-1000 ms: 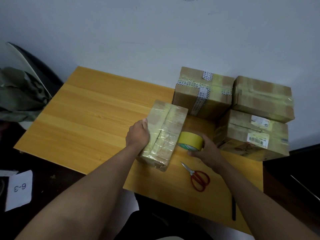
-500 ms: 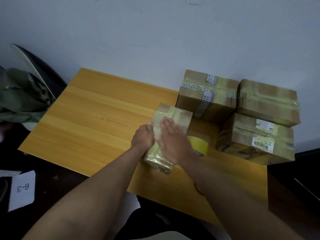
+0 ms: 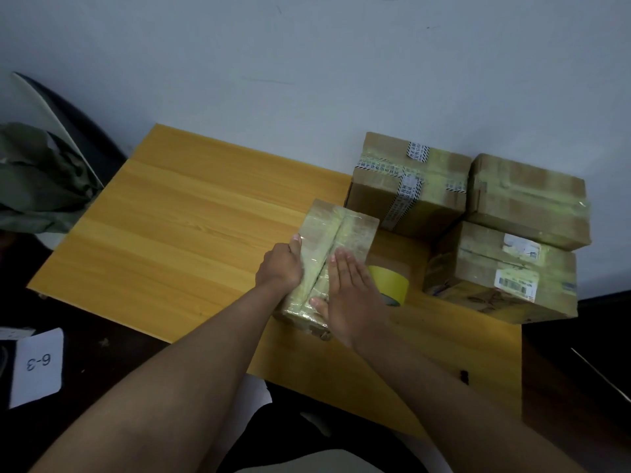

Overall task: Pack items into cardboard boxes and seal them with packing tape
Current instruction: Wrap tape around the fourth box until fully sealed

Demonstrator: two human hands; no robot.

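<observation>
From the head view, the small taped box (image 3: 333, 256) lies mid-table (image 3: 191, 233), just in front of three sealed cartons (image 3: 409, 179). The left hand (image 3: 281, 268) grips its left edge, thumb on top, likely to steady it. The right hand (image 3: 351, 295) lies flat, fingers straight, pressing the tape down (probably smoothing the seam). The yellow tape roll (image 3: 392, 283) sits just beside it, within reach.

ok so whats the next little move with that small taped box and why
Probably slide the flat right hand along the top of the small box toward its far end, pressing the tape down. The left hand grips the box's left side and steadies it, the tape looks wrinkled along the centre seam, and the tape roll lies on the table beside it, so smoothing seems to come first.
</observation>
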